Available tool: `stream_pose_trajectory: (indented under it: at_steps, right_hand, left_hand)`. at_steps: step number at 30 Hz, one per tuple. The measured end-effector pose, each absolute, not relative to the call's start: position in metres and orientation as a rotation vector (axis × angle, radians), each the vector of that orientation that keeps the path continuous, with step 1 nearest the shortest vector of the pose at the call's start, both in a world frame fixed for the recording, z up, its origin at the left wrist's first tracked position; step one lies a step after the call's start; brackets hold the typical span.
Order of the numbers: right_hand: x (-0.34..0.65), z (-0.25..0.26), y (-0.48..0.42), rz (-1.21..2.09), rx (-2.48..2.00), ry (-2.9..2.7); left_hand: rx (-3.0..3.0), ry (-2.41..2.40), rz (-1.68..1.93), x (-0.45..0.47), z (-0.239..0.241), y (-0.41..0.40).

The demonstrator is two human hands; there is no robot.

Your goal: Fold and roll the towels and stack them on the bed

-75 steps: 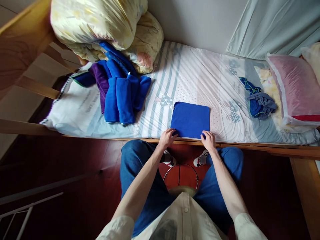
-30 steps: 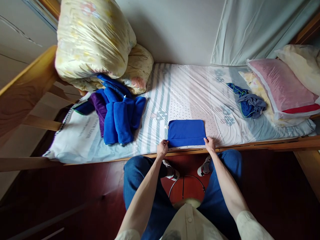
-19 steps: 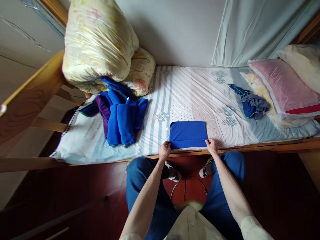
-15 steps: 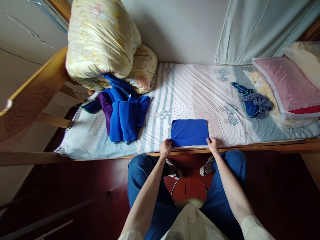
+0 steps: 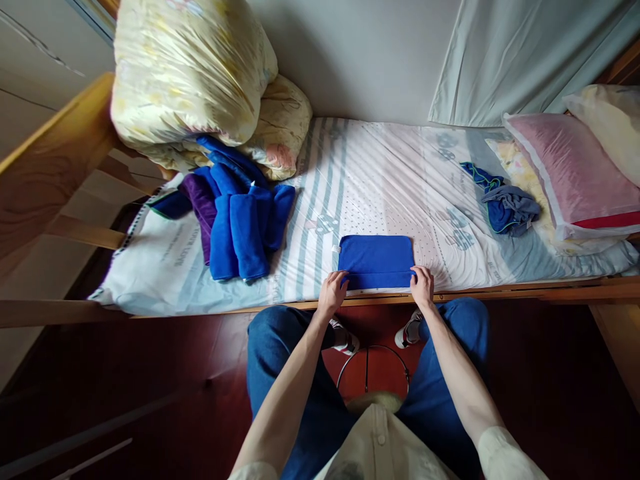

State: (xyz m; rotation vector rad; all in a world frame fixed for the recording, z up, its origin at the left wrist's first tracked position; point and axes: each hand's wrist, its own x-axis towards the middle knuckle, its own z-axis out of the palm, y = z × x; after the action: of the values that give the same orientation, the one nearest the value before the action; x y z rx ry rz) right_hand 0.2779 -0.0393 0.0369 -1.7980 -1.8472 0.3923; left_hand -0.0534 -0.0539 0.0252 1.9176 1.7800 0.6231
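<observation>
A blue towel (image 5: 376,253) lies flat on the bed in front of me, its near edge folded over in a narrow strip. A small white tag sticks out at its left side. My left hand (image 5: 333,292) is closed on the near left corner, fingers on top of the fold. At the near right corner my right hand (image 5: 423,287) pinches the fold in the same way. Several rolled blue towels (image 5: 249,230) are piled to the left, with a purple towel (image 5: 200,207) among them. Crumpled blue and grey cloths (image 5: 513,207) lie to the right.
The bed's sheet (image 5: 380,173) is patterned in white and grey-blue. A big yellow quilt (image 5: 190,73) stands at the back left, by the wooden bed end (image 5: 60,147). A pink pillow (image 5: 575,167) lies at the right, below a curtain (image 5: 525,60). A wooden rail edges the bed.
My fingers have shifted from holding the corners at the sides to lying over the folded strip. The towel stays in place; the view has moved slightly.
</observation>
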Motion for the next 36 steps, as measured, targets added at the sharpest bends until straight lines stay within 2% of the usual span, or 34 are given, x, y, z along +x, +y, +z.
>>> stream_pose_trajectory:
  at_steps: [6,12,19,27,36]
  right_hand:
    - [0.274,0.036,-0.048,0.482,-1.634,-2.181]
    - [0.277,0.031,-0.045,0.533,-1.696,-2.181]
    - [0.284,0.028,-0.04,0.537,-1.744,-2.076]
    - [0.291,0.025,-0.027,0.787,-1.792,-1.59]
    - [0.294,0.023,-0.027,0.788,-1.992,-1.616]
  left_hand:
    - [1.987,1.693,0.394,-0.047,0.017,-0.06]
    - [2.037,1.717,0.282,-0.049,0.016,-0.059]
    - [1.859,1.743,0.476,-0.051,0.023,-0.05]
    - [1.284,1.918,0.769,-0.053,0.036,-0.039]
    - [1.128,2.075,0.608,-0.05,0.038,-0.039]
